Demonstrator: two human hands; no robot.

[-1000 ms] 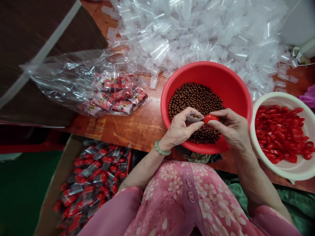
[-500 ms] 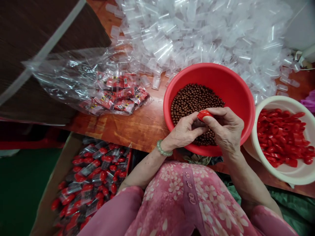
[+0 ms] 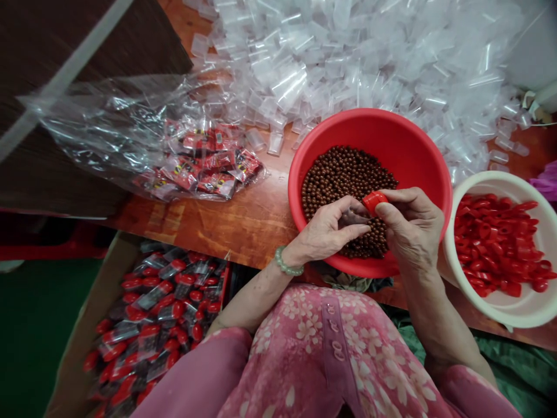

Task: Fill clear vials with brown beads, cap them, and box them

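Note:
Over the red basin (image 3: 413, 139), which holds many small brown balls (image 3: 337, 171), my two hands work close together. A small clear plastic container (image 3: 352, 218) sits between the thumb and fingers of my left hand (image 3: 324, 232), partly hidden by them. Thumb and forefinger of my right hand (image 3: 411, 223) pinch a glossy red cap (image 3: 374, 201) at the mouth end of the container. Whether cap and container touch, I cannot tell.
A cream basin (image 3: 461, 278) of red caps (image 3: 496, 244) stands at the right. Behind lies a heap of clear containers (image 3: 348, 64). A plastic bag (image 3: 130, 128) with red packets (image 3: 215, 159) is at the left. Below it, a cardboard box (image 3: 82, 325) holds red-capped containers (image 3: 161, 313).
My right hand has shifted slightly right, and the red cap has moved right and turned in its fingers. More of the container in my left hand shows now. The view has shifted a little.

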